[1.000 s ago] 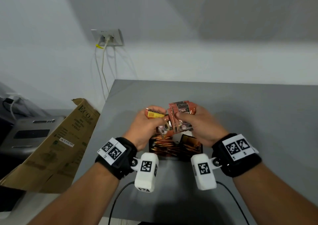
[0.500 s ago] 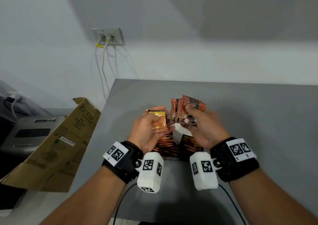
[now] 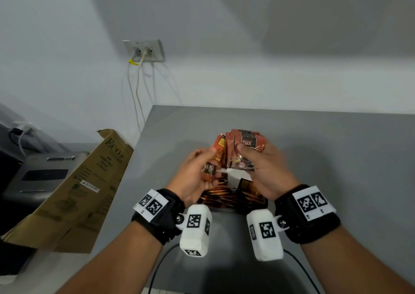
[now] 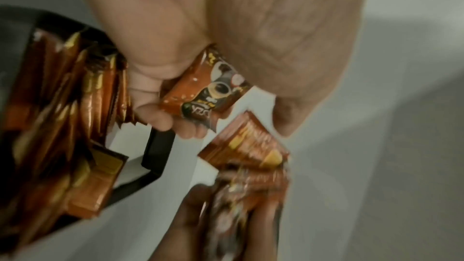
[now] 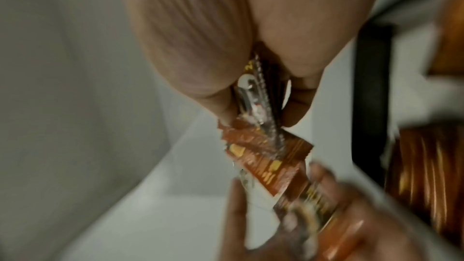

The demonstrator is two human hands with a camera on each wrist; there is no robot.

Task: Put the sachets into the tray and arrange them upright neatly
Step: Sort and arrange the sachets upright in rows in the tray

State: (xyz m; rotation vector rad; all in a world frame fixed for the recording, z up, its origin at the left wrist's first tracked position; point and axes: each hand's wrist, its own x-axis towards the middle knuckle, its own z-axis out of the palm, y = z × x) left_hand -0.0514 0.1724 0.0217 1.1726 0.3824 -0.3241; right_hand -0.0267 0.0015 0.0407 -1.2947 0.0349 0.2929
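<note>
Above the grey table, my left hand (image 3: 208, 163) pinches one orange coffee sachet (image 3: 219, 152), upright and pressed against the left side of a stack. That stack of sachets (image 3: 244, 150) is gripped by my right hand (image 3: 251, 156), thumb on the front. Below both hands sits the black tray (image 3: 265, 202), with several orange sachets (image 3: 226, 198) standing in it beside a white divider (image 3: 233, 178). The left wrist view has the held sachet (image 4: 208, 86) in my curled fingers (image 4: 150, 78), with the tray's rim (image 4: 158, 150) to the left. In the blurred right wrist view the stack (image 5: 261, 102) sits edge-on.
The grey table (image 3: 336, 159) stretches right and back to the white wall. A cardboard box (image 3: 78, 181) leans off its left edge beside a grey machine (image 3: 45, 174). A wall socket (image 3: 143, 51) with cables hangs behind. A black cable (image 3: 157, 269) runs near the front edge.
My left hand has brought its single sachet to the right, up against the stack in my right hand. Both hands stay over the tray.
</note>
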